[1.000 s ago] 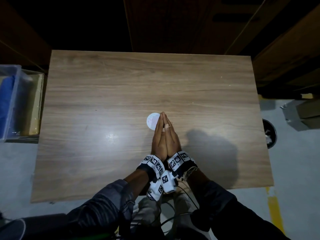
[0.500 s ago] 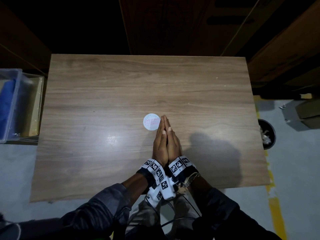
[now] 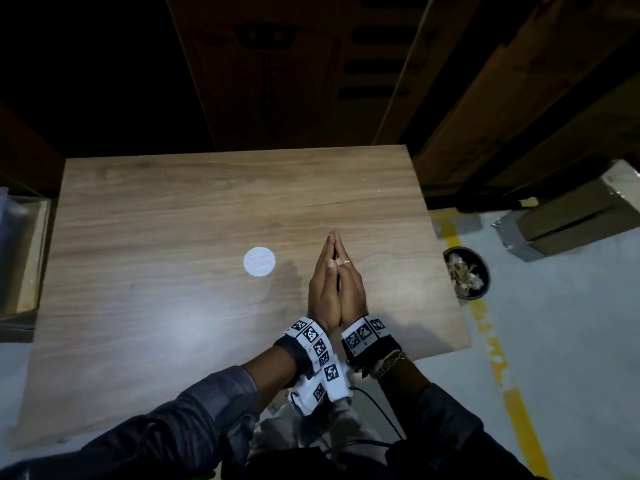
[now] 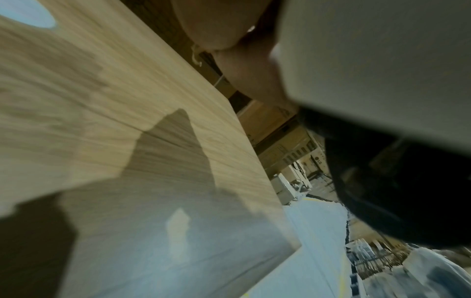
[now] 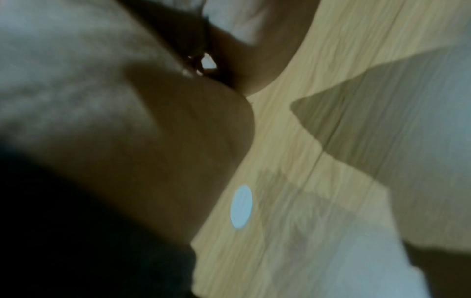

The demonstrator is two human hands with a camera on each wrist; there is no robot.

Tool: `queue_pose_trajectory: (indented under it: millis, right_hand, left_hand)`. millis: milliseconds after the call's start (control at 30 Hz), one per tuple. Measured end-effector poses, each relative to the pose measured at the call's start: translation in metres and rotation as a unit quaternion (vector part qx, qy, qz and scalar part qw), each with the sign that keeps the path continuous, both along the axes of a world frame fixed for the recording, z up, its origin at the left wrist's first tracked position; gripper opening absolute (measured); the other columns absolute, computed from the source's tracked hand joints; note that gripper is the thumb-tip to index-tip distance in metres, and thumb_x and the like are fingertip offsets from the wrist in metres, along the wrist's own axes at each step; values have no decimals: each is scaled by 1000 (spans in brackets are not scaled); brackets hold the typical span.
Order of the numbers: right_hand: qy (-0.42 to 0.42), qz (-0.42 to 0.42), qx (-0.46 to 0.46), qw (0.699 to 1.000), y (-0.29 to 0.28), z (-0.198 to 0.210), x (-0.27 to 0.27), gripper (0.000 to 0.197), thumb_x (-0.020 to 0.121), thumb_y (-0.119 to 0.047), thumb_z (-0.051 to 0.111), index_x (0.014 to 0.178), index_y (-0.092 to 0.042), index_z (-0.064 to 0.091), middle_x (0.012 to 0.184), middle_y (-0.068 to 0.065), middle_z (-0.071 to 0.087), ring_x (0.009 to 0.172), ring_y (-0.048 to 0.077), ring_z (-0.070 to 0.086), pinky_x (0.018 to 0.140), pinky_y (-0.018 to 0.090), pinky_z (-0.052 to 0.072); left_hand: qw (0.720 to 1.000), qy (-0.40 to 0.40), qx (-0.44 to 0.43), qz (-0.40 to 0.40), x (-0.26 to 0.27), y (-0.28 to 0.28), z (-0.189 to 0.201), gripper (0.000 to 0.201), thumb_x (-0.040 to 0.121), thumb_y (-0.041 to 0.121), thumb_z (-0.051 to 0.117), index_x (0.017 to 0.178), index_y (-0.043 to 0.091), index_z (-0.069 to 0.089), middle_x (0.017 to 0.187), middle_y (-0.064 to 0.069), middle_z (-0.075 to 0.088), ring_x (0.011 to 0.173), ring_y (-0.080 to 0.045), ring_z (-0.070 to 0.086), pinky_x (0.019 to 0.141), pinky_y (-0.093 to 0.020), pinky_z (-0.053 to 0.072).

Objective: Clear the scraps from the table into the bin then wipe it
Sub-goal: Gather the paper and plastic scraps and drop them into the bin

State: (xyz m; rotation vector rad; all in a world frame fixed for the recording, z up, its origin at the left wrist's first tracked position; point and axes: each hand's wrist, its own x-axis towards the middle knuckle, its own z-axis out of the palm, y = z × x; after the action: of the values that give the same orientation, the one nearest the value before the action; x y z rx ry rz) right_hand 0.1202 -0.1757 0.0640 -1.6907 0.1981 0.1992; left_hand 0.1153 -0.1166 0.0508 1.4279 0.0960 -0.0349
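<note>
Pressing palm to palm above the brown wood-grain table (image 3: pixel 173 306), the left hand (image 3: pixel 323 289) and right hand (image 3: pixel 351 289) keep fingers straight, holding nothing; the round black scrap-filled bin (image 3: pixel 465 273) stands on the floor beside the table's right edge. Left wrist view: blurred tabletop. Right wrist view: a round white sticker (image 5: pixel 241 206) lies on the table.

Left hand (image 3: pixel 323 289) and right hand (image 3: pixel 349 289) palm to palm (fingers straight)

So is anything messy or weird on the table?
Nothing is spilled or broken. The only thing on the table is a round white sticker, left of the pressed-together left hand and right hand. The bin on the floor holds scraps.
</note>
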Motion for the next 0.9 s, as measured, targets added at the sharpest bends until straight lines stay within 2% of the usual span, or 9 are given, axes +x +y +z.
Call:
queue_pose_trajectory:
  millis: [67,133,233,400,500,700,833,900]
  right_hand:
    - [-31,-9,5,999,-14,19,-5,53,110,-26,29,155,-52,39,163,-30,34,157,0,23,133,49,12]
    - [-54,-22,22,998,-31,35,-11,54,111,-17,29,158,-42,37,164,-26,35,154,-4,29,133,45,14]
    - [-67,-47,39,996,-63,47,-21,53,114,-12,29,164,-28,35,167,-19,34,151,-7,32,130,30,24]
    - [-103,-80,39,991,-134,57,-37,51,115,-13,30,164,-25,35,165,-18,36,147,-11,36,121,16,31]
    - [-119,-89,44,988,-188,64,-48,50,114,-10,32,163,-19,37,162,-18,38,141,-17,38,111,6,32]
    - [-120,-123,65,983,-294,59,-68,50,113,-8,34,160,-20,42,158,-18,44,140,-17,41,110,5,33]
    - [-101,-137,86,982,-347,54,-74,51,112,-9,34,161,-22,42,160,-15,45,145,-8,41,113,9,34]
    - [-98,-142,93,981,-371,52,-77,51,112,-9,35,161,-22,42,157,-18,46,141,-13,42,111,7,35]
  left_hand:
    - [1000,-14,-14,-9,-3,-15,12,53,112,35,29,162,19,33,168,8,33,155,-6,27,130,-43,21]
    - [999,-31,-16,-21,-5,-32,23,52,113,32,29,162,16,33,168,7,34,155,-6,28,130,-40,22]
    - [997,-56,-5,-47,-11,-61,37,49,114,28,29,162,17,33,168,8,33,155,-5,29,128,-31,23]
    - [994,-82,7,-66,-22,-132,51,49,113,25,31,160,13,35,167,6,35,153,-3,30,125,-21,25]
    - [993,-85,7,-77,-32,-184,57,46,114,19,32,160,14,37,166,6,36,153,-3,32,124,-21,27]
    - [992,-83,19,-90,-50,-288,57,46,114,21,33,159,16,39,165,6,39,152,-4,33,123,-20,28]
    - [992,-77,28,-97,-55,-343,53,45,114,19,34,159,12,39,164,4,40,151,-1,35,119,-15,30]
    - [992,-78,37,-97,-56,-366,51,46,114,23,35,159,13,39,164,6,40,150,-1,35,120,-17,30]
